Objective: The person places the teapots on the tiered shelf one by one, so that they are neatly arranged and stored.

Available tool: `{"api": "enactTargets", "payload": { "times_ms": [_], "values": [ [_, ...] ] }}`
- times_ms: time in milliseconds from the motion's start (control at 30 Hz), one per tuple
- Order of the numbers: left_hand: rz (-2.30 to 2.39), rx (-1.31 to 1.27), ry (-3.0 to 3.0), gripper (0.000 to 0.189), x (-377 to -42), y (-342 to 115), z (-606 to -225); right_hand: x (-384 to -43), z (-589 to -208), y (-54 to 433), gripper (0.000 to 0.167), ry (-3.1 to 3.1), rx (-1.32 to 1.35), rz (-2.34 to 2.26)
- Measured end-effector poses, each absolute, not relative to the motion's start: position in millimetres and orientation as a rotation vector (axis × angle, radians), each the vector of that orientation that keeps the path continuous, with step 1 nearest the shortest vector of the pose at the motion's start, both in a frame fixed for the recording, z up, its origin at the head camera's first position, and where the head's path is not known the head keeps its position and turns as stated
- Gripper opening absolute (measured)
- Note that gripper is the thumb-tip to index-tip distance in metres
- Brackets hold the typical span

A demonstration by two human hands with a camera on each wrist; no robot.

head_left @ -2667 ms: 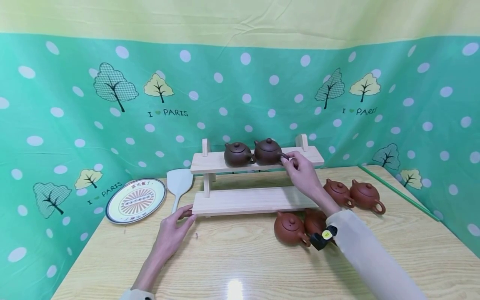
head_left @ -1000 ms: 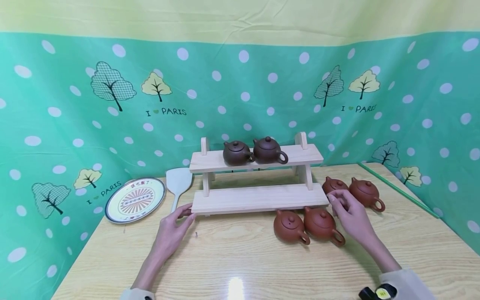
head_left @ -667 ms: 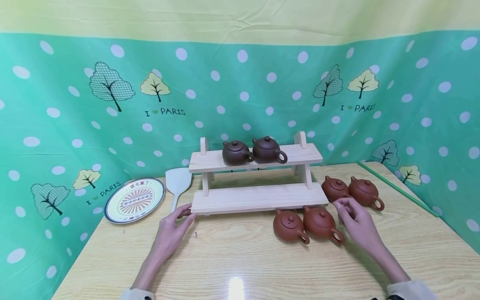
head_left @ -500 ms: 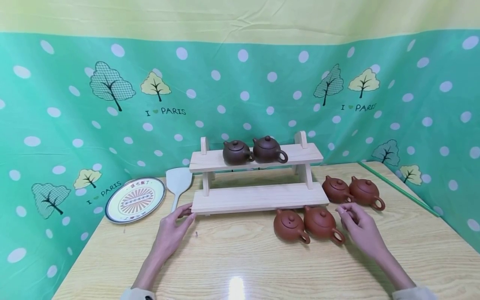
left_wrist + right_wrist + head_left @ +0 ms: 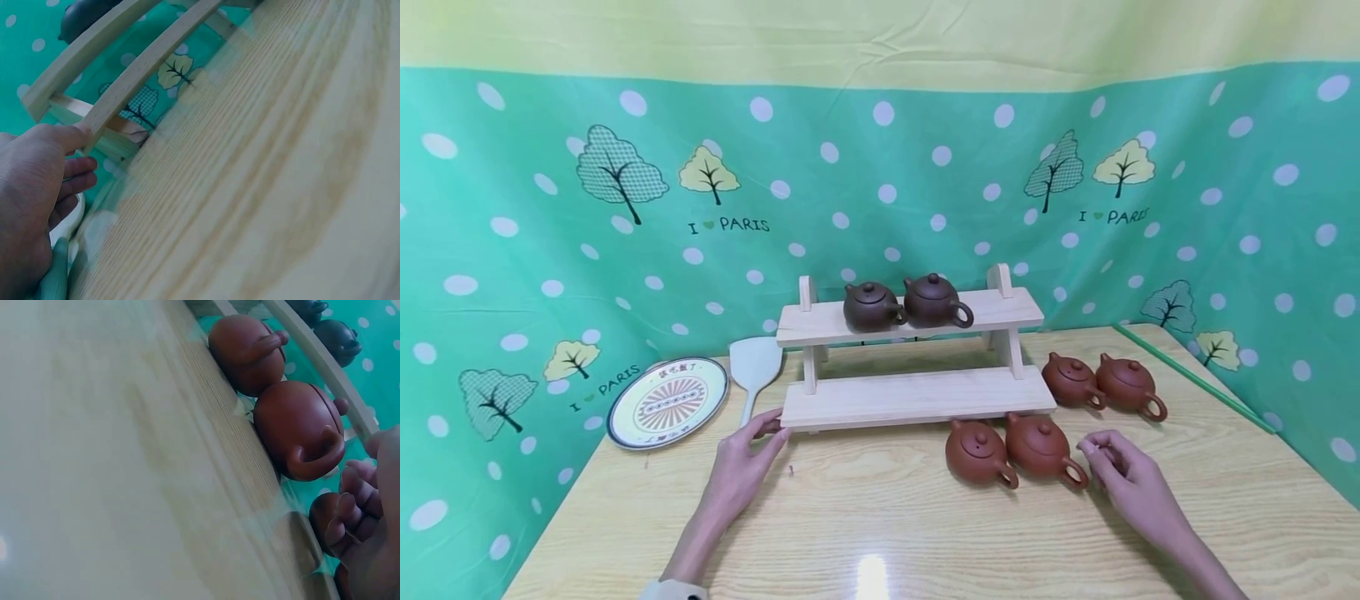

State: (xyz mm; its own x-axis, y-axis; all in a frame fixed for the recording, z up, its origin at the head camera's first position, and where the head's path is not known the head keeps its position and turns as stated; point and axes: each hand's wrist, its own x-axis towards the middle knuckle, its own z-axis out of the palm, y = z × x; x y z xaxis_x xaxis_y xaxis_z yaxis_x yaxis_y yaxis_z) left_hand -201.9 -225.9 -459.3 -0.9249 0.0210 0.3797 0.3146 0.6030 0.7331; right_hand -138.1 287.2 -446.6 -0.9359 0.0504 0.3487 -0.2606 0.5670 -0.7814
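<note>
A two-tier wooden shelf [image 5: 917, 396] stands at the middle of the table in the head view. My left hand [image 5: 741, 467] pinches the left end of its lower board, thumb at the front edge; the left wrist view shows the remaining fingers loosely bent below the board. Two dark brown teapots [image 5: 932, 301] sit side by side on the upper board. Just right of two reddish-brown teapots [image 5: 1037, 444] in front of the shelf, my right hand [image 5: 1138, 487] hovers with loosely curled fingers and holds nothing. Another two reddish-brown teapots [image 5: 1123, 383] stand at the shelf's right.
On the left lie a patterned plate [image 5: 670, 403] and a white spatula [image 5: 755, 364], whose handle runs behind the left hand. A green stick [image 5: 1195, 379] lies along the table's right edge. A green dotted curtain [image 5: 850, 192] hangs behind.
My right hand has let go of the right dark teapot's handle on the upper board. It has come down and toward me, past the shelf's right end. My left hand has stayed put.
</note>
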Motion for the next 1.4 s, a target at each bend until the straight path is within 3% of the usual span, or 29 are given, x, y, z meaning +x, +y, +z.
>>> {"api": "enactTargets", "payload": {
  "times_ms": [533,800,1400],
  "values": [
    [-1.242,-0.276,-2.504,0.038,-202,-227,-459,-124,-454,284,0.014,-2.552,0.146,1.28],
    [-1.242,-0.283,-2.5,0.038,-202,-226,-459,-121,-458,282,0.007,-2.515,0.247,1.275],
    [-1.241,-0.294,-2.483,0.037,-203,-226,-459,-122,-461,281,0.014,-2.504,0.32,1.307]
  ]
}}
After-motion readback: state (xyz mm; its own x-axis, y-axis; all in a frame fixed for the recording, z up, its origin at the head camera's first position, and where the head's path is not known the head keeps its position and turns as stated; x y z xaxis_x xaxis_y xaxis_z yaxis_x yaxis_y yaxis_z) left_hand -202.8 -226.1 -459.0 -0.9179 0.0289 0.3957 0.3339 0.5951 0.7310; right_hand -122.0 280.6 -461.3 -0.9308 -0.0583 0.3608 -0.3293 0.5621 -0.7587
